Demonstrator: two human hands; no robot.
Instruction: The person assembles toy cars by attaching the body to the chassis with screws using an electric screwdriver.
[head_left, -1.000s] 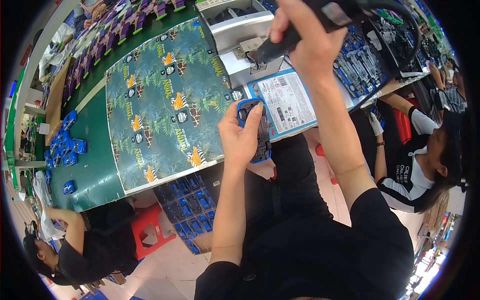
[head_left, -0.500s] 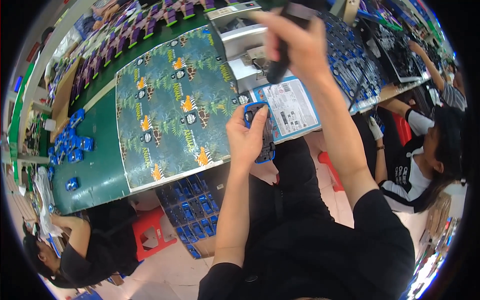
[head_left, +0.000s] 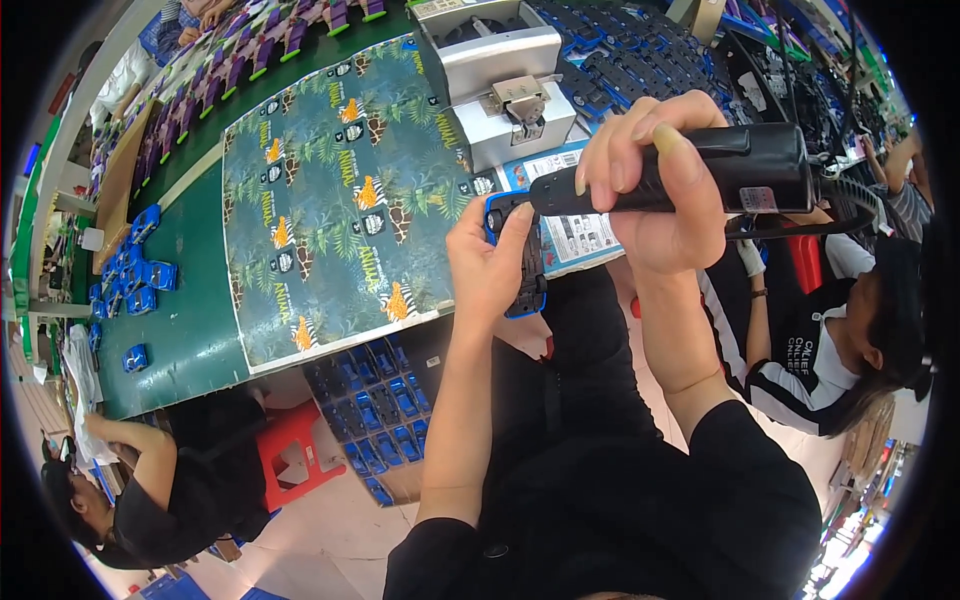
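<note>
Black and corded, the power driver point(head_left: 755, 165) lies almost level, its nose at the far end of the toy car point(head_left: 531, 282), so the step in hand looks like fastening the car's underside; whether the bit has met a screw is too small to tell. The next move probably calls for squaring the driver to that face while the car is kept firm. The right hand point(head_left: 655, 185) has its fingers wrapped round the driver's body; the left hand point(head_left: 484, 262) is closed on the car, thumb across it, just above the near edge of the tabletop point(head_left: 190, 350). The car is bottom-up: a dark, moulded base framed by a glossy blue rim.
</note>
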